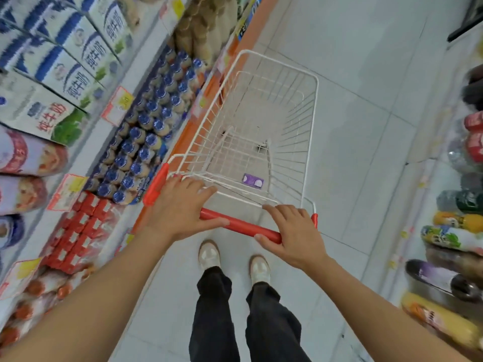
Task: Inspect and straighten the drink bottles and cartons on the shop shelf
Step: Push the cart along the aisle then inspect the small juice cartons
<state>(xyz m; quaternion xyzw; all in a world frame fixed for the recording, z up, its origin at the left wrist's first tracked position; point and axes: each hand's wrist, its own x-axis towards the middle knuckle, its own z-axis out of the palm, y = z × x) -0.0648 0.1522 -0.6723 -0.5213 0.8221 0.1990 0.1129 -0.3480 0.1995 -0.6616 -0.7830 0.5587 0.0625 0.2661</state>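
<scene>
The step in hand looks like the approach: moving along the aisle to reach the stock, with no inspecting or straightening begun. Both hands are on the trolley. The left hand lies over the left end of the red handle, fingers stretched forward onto the basket's rear wire and the thumb tucked along the near side of the bar. The right hand grips the right end, fingers curled over the top and thumb beneath. Neither hand holds any drink.

The task's things sit to the left of the left hand, on the shelf that runs alongside the trolley. The blue-capped bottles stand packed in rows just ahead and left of that hand. The milk cartons are further ahead and higher, and the red cartons are level with the left wrist. More drinks line the far side of the aisle, well to the right of the right hand. A small purple packet shows ahead of the hands between them; whether it lies in the basket or on the floor under it I cannot tell.

From this angle the rows blur, so I cannot pick out a crooked bottle. The next move would call for stopping the trolley, freeing the left hand from the handle and turning towards the shelf. That would let the labels be checked and anything leaning or twisted be set square.
</scene>
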